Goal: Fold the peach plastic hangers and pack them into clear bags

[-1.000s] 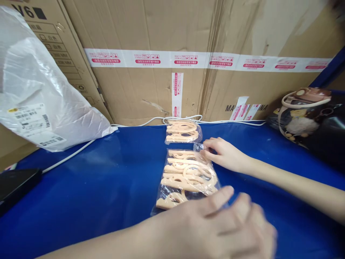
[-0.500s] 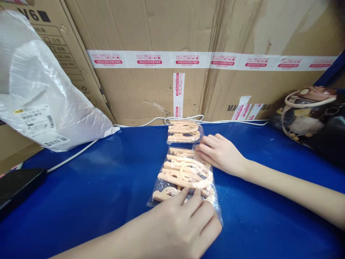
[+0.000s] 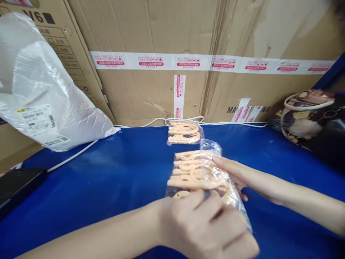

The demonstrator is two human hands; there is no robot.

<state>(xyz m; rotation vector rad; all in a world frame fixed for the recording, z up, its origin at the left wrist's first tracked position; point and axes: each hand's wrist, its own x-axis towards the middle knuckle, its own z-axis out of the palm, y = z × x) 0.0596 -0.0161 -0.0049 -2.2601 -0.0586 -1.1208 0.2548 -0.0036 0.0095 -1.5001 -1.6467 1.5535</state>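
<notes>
A clear plastic bag [image 3: 185, 176] of beige pieces that look like folding hangers is between my hands above the blue tabletop. My left hand [image 3: 210, 223] is closed over its near end, fingers curled, covering the lower pieces. With the thumb on top and the other fingers mostly underneath, my right hand [image 3: 233, 172] grips the right side of the bag. The plastic is crumpled and shiny along that side. Just beyond, a second clear bag [image 3: 184, 133] of similar beige pieces lies flat on the table, touched by neither hand.
Large cardboard boxes [image 3: 151, 93] stand along the back, with a white cable [image 3: 151, 124] at their foot. A white mailing bag [image 3: 61, 104] leans at the left, above a black device [image 3: 21, 187]. A dark bag with a fluffy charm [image 3: 304, 127] sits at the right.
The nearer bag has shifted to the right, and its right side has lifted. My right hand has moved down from its far corner to its right side. My left hand has moved right.
</notes>
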